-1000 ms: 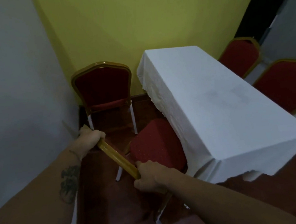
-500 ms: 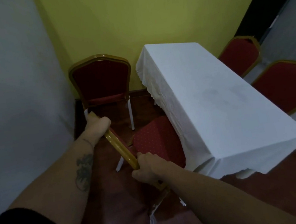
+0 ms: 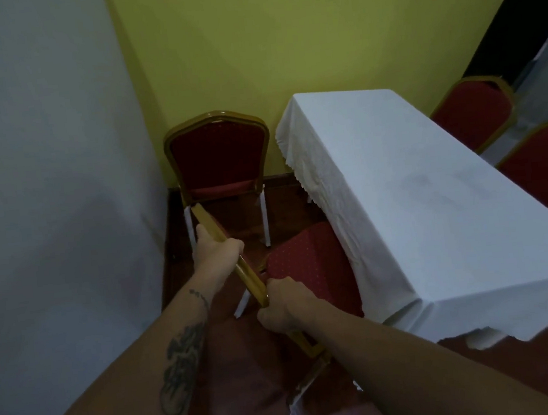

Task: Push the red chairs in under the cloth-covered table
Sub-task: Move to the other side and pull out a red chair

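1. Left hand [image 3: 216, 250] and right hand [image 3: 284, 302]: fingers wrapped tight round the near chair's gold back rail [image 3: 238, 267].
2. Its red seat [image 3: 309, 264], just beyond the fingers, touches the tablecloth [image 3: 435, 210], partly under.
3. Judged mid-push; next, shove straight forward.

Dim, soft-focus view (edges bowed by the lens), shadows perhaps overhead-lit.

the near chair's seat [image 3: 309, 264] runs under the white cloth [image 3: 435, 210] at the counter's long left edge, so its far side is hidden. the cloth also hides the counter's legs. the two chairs beyond the counter's right edge [image 3: 474, 112] [image 3: 546, 168] show only their backs, the nearer one cut off by the picture's right edge.
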The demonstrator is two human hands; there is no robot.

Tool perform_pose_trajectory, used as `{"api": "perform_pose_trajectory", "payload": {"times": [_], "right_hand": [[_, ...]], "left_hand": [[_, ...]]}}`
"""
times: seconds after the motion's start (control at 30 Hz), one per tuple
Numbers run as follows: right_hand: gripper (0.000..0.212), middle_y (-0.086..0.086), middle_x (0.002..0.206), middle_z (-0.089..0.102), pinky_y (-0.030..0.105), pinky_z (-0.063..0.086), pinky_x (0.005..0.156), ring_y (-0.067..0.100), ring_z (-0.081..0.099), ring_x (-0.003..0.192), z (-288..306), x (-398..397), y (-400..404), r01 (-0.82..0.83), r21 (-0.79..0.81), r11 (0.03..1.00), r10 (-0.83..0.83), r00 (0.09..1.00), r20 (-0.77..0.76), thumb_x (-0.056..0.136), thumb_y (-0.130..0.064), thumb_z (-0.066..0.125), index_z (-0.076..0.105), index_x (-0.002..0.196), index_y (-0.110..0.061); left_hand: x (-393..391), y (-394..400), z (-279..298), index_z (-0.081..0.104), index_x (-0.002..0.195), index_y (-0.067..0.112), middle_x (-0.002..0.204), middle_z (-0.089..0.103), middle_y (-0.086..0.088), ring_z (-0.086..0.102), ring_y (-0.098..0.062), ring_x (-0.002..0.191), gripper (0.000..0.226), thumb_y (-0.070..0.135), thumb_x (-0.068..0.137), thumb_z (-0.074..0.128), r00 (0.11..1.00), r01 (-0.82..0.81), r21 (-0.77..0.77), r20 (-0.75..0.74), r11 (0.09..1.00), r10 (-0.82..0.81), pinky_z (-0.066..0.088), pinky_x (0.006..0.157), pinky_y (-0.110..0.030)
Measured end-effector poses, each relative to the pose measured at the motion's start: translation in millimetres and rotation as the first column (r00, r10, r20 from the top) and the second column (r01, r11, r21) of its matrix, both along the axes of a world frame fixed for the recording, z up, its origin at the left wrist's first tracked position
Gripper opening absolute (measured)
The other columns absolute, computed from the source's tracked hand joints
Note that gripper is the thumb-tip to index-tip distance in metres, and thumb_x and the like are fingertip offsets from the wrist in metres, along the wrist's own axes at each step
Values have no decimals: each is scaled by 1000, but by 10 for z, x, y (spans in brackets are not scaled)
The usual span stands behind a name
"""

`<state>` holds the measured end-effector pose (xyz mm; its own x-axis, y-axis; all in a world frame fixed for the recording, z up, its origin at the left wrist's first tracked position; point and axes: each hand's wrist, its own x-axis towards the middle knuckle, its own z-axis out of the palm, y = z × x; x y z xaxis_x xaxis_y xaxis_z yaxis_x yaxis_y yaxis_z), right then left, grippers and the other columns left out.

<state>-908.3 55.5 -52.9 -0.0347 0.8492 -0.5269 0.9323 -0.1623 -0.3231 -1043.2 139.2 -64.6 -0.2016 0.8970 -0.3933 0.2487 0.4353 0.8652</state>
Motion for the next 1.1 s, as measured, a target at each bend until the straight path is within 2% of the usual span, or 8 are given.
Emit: {"api": "perform_pose_trajectory", "payload": {"times": [0.17, 0.4, 0.5, 0.6, 0.83, 0.97, 1.03, 1.1], "right_hand": [[55, 16, 138, 54, 45, 52, 100, 38, 56, 124, 11, -180, 45, -31, 16, 999, 31, 999, -21, 93, -35, 60, 48, 140, -8], [54, 21, 136, 56, 45, 48, 99, 41, 57, 122, -39, -294, 207, -113, 60, 992, 116, 993, -36, 98, -39, 55, 45, 138, -3], [64, 22, 137, 56, 45, 46, 101, 42, 56, 125, -55, -281, 316, -107, 66, 992, 109, 993, -37, 97, -44, 55, 40, 145, -4], [70, 20, 137, 56, 47, 47, 103, 42, 56, 125, -92, -265, 426, -94, 65, 993, 97, 994, -47, 97, -47, 54, 33, 150, -6], [72, 21, 139, 55, 48, 44, 102, 43, 56, 125, -184, -191, 702, -72, 86, 994, 75, 997, -32, 100, -47, 48, 26, 154, -4], [65, 19, 132, 61, 48, 46, 100, 42, 60, 118, -222, -30, 838, -31, 109, 994, 35, 999, -36, 97, -46, 48, 34, 146, -6], [64, 19, 131, 61, 48, 47, 98, 43, 61, 117, -227, 52, 898, 1, 107, 994, 3, 999, -36, 96, -46, 49, 34, 146, -8], [67, 19, 132, 61, 48, 46, 99, 43, 60, 118, -229, 128, 955, 34, 110, 993, -31, 999, -27, 96, -47, 48, 33, 148, -8]], "left_hand": [[-235, 118, 61, 42, 143, 23, 117, 61, -8, 62, -31, 106, 79, 17, 70, 70, 997, 78, 9, 6, 997, -78, 55, 96, -54], [-422, 371, 80, 20, 160, 25, 120, 61, -8, 66, -29, 100, 104, 16, 71, 73, 988, 146, -17, 44, 989, -146, 61, 84, -46], [-464, 552, 50, 19, 160, 27, 137, 55, -10, 64, -29, 108, 108, 21, 68, 76, 977, 211, -27, 29, 977, -210, 59, 88, -45], [-514, 855, -160, 23, 157, 35, 162, 34, -10, 58, -33, 124, 119, 37, 51, 77, 965, 261, -46, -13, 964, -262, 56, 99, -50], [-403, 1419, -438, 25, 150, 49, 167, 27, -10, 40, -35, 147, 116, 48, 46, 76, 951, 281, -122, -100, 952, -293, 49, 106, -54], [-77, 1265, 96, 9, 160, 35, 151, 46, -12, 51, -37, 133, 112, 38, 67, 72, 930, 308, -156, -161, 939, -332, 47, 109, -56], [70, 1270, 205, 5, 163, 25, 155, 38, -9, 51, -36, 130, 103, 29, 81, 68, 918, 324, -155, -187, 933, -350, 50, 105, -51], [190, 1322, 222, 0, 165, 22, 163, 25, -9, 40, -37, 141, 98, 22, 91, 64, 918, 326, -147, -190, 934, -350, 46, 102, -43]]}}
